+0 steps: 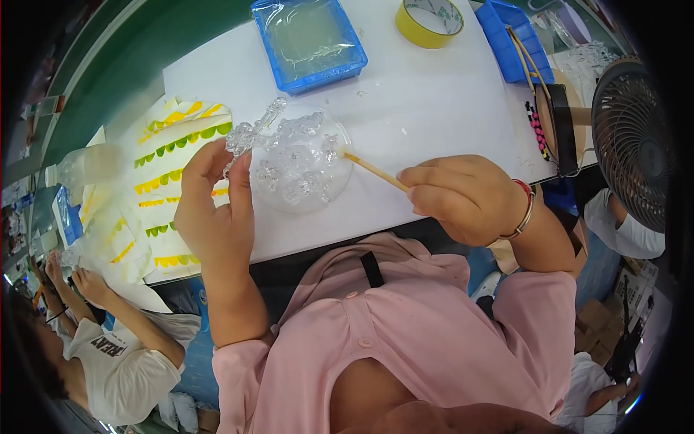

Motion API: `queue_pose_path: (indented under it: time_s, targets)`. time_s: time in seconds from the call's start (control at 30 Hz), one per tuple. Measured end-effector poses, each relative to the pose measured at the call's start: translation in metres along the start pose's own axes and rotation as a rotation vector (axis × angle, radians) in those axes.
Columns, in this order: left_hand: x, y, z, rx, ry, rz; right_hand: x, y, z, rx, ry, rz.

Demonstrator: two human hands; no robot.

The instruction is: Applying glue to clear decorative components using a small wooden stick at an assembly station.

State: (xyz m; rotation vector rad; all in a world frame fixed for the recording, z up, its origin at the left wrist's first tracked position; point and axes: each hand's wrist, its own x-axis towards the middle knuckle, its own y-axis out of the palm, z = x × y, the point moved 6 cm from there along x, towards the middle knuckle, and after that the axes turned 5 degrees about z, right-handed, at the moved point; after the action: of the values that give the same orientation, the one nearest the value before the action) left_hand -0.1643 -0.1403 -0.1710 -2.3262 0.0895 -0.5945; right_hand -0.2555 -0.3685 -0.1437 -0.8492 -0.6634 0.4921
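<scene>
My left hand (219, 206) is closed, its thumb and fingers pinching a clear knobbly plastic ornament (248, 137) above the left rim of a round transparent dish (340, 184). Several similar clear pieces (300, 155) lie in that dish. Between the fingers of my right hand (463, 199) is a thin pale wooden stick (379, 172). It slants up to the left, with its tip over the right side of the dish; whether the tip carries bristles is too small to tell.
Beyond the dish stands a blue tray (280, 72) with clear contents, and a yellow tape roll (431, 35). A blue bin (502, 43) with sticks and a dark fan (636, 145) are at right. Sheets with green and yellow scallops (173, 155) lie left, near a co-worker (123, 362).
</scene>
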Motion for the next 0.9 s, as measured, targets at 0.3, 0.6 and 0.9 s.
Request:
queue_pose_path:
  time_s: [0.3,0.6,0.9]
  targets:
    - [0.002,-0.002,0.000,0.144,0.079,0.009,-0.004,0.007,0.012,-0.077,-0.024,-0.062]
    - [0.002,-0.001,-0.004,0.138,0.078,0.004,-0.003,0.011,0.018,-0.119,-0.006,-0.064]
    - [0.003,-0.002,-0.005,0.137,0.087,0.012,0.001,0.015,0.025,0.002,-0.016,-0.157]
